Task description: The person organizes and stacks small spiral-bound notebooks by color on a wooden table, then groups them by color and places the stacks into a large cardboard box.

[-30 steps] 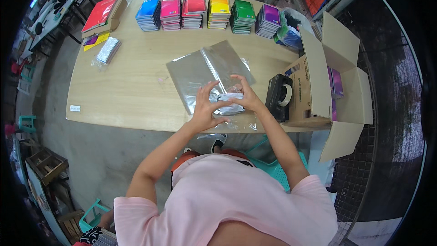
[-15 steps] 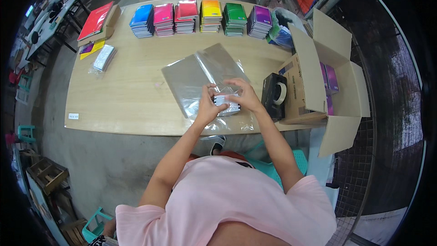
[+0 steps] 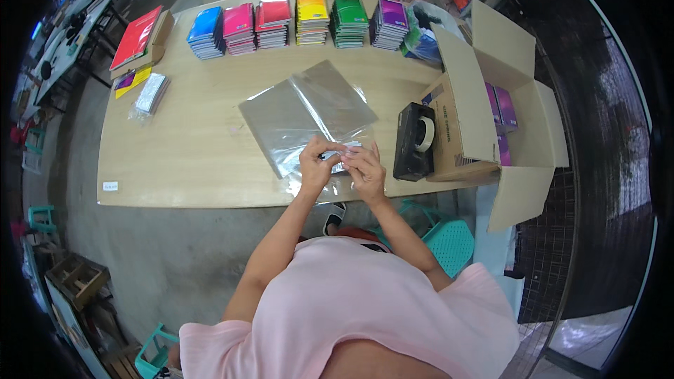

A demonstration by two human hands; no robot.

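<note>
Both my hands meet over the near edge of a pale wooden table [image 3: 182, 154]. My left hand [image 3: 316, 163] and my right hand [image 3: 364, 168] pinch a small clear plastic packet [image 3: 337, 158] between their fingertips. Under them lies a stack of clear plastic bags [image 3: 302, 112], spread flat. A black tape dispenser [image 3: 415, 139] stands just to the right of my right hand.
Stacks of coloured notebooks [image 3: 295, 20] line the table's far edge. An open cardboard box [image 3: 484, 105] with purple books sits at the right end. A red book on a box [image 3: 137, 38] and a small wrapped bundle [image 3: 149, 95] lie at the left. A teal stool [image 3: 449, 238] stands below.
My hands have drawn closer together and a little nearer to the table's front edge, still working on the small clear packet. The view has shifted slightly.
</note>
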